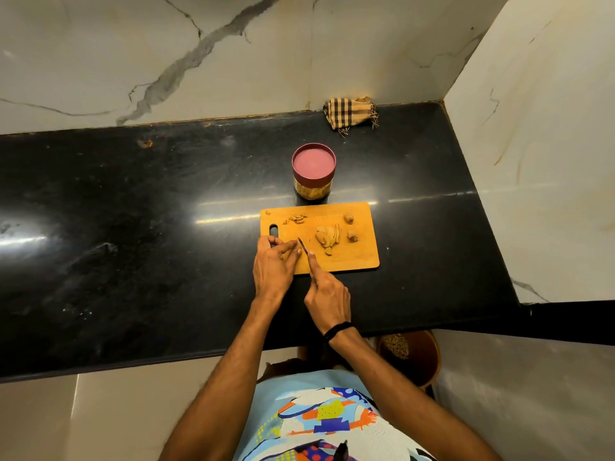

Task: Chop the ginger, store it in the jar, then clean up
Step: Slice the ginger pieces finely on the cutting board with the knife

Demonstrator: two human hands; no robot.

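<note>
One knife [301, 243] slicing ginger [327, 237] near jar [313, 174].

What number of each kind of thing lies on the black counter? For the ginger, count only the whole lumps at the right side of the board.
Cutting board: 1
Jar: 1
Knife: 1
Checked cloth: 1
Whole ginger lumps: 2
Total: 6

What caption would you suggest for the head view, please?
A knife slices ginger on the cutting board, lidded jar beyond.
</note>
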